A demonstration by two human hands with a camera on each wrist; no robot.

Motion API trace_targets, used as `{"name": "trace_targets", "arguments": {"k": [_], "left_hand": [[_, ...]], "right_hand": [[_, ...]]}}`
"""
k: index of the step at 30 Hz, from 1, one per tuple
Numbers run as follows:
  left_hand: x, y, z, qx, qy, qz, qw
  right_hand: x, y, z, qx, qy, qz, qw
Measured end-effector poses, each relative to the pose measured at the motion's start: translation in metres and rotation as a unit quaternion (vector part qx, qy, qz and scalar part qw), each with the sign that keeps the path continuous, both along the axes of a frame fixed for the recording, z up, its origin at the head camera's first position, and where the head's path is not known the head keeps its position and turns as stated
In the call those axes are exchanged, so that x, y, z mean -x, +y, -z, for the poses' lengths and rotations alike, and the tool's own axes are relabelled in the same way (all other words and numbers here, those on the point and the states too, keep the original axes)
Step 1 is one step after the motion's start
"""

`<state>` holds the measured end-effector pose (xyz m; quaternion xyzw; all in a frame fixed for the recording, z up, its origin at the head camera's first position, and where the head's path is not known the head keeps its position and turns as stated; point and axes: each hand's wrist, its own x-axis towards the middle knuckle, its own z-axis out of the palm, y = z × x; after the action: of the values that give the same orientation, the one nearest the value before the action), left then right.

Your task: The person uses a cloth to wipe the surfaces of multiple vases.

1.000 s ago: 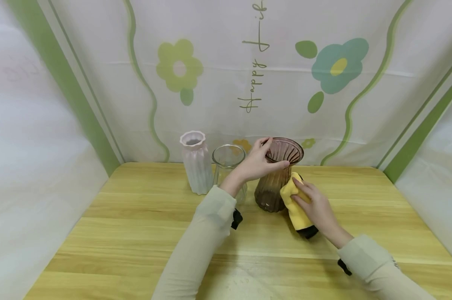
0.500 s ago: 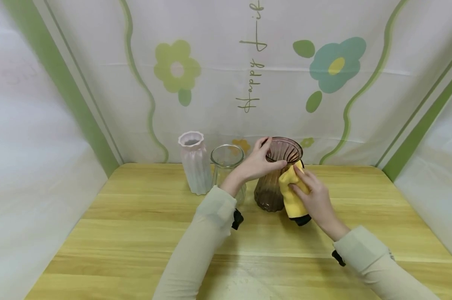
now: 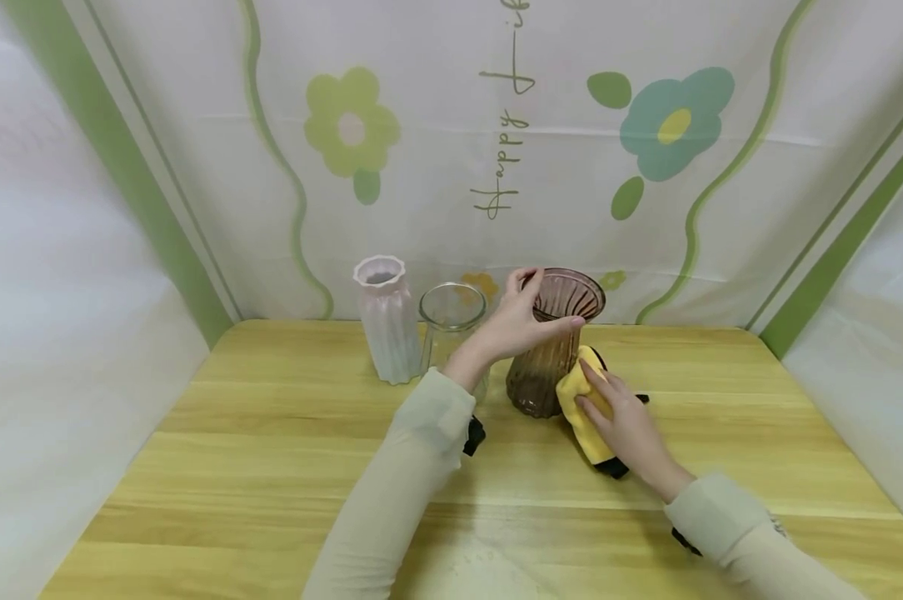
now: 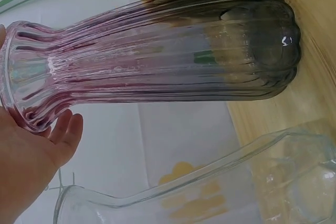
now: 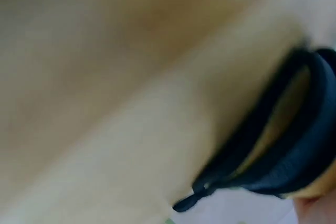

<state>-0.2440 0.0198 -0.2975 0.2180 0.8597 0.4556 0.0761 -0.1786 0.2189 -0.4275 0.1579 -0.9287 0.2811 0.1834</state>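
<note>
A ribbed glass vase (image 3: 534, 375), pinkish at the flared top and smoky brown at the base, stands upright on the wooden table. My left hand (image 3: 515, 321) grips its rim, thumb at the front and fingers at the far side; the left wrist view shows the whole vase (image 4: 157, 56) with that hand at its mouth. In my right hand (image 3: 627, 425) is a folded yellow cloth (image 3: 586, 408) with black edging, held against the vase's right side. The right wrist view is blurred and shows mostly the cloth's dark edging (image 5: 294, 129).
Left of the brown vase stands a clear glass vase (image 3: 451, 329), partly behind my left wrist. Beside it is a pale pink and white fluted vase (image 3: 390, 333). A flower-printed curtain (image 3: 436, 167) hangs behind the wooden table (image 3: 271, 467).
The cloth in my right hand rose along the vase's side, then slid back down. My left hand keeps its grip on the rim, and the vases stay where they were.
</note>
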Motion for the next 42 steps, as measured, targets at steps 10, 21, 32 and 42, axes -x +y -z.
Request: {"name": "trace_targets", "arguments": {"k": [10, 21, 32, 42], "left_hand": [[-0.002, -0.002, -0.005, 0.034, 0.009, -0.01, 0.9993], [-0.001, -0.003, -0.006, 0.026, -0.005, 0.02, 0.9994], [0.001, 0.002, 0.0, -0.002, -0.012, 0.011, 0.9999], [0.001, 0.003, 0.002, -0.009, -0.004, 0.0, 0.9999]], "right_hand": [[0.002, -0.004, 0.003, 0.011, 0.103, -0.003, 0.995], [0.013, -0.011, -0.033, 0.052, 0.194, -0.006, 0.98], [0.012, -0.005, -0.024, 0.03, 0.186, -0.021, 0.982], [0.004, 0.006, 0.0, -0.006, 0.112, -0.028, 0.993]]}}
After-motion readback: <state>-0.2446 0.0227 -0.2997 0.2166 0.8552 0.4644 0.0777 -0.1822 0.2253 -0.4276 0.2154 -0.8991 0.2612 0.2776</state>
